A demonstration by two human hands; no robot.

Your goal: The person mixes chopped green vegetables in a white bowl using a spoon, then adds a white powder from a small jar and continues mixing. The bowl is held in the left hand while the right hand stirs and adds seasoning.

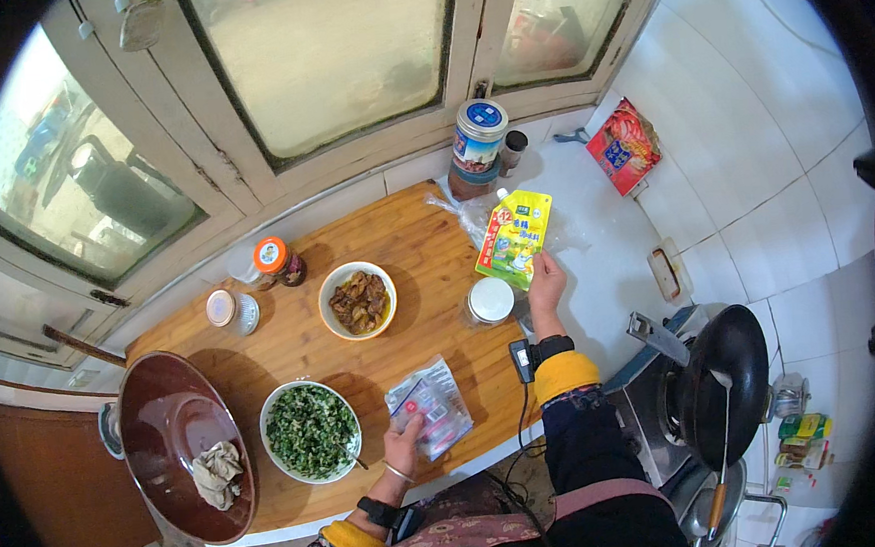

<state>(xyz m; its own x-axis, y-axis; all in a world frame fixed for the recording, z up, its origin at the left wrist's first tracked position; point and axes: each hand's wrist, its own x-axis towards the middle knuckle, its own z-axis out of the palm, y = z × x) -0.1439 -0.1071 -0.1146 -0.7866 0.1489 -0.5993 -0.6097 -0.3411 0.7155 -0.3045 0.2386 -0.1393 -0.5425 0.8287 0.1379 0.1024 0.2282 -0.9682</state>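
Note:
My right hand (547,291) grips the lower edge of a yellow spouted seasoning pouch (514,239) at the board's right end. A clear plastic packet (432,409) with a zip edge is in my left hand (403,447), low over the wooden board (384,386). Just left of that hand stands a white bowl of chopped greens (310,430) with a spoon in it. Farther back is a bowl of browned meat pieces (360,303) in oil. A white-lidded jar (490,301) stands close to my right hand.
A brown basin (164,410) with a crumpled cloth (218,475) is at the left. Several jars, one orange-lidded (279,260), line the back near the window. A large jar (479,147) and a red packet (625,147) stand back right. A black wok (730,383) is on the stove.

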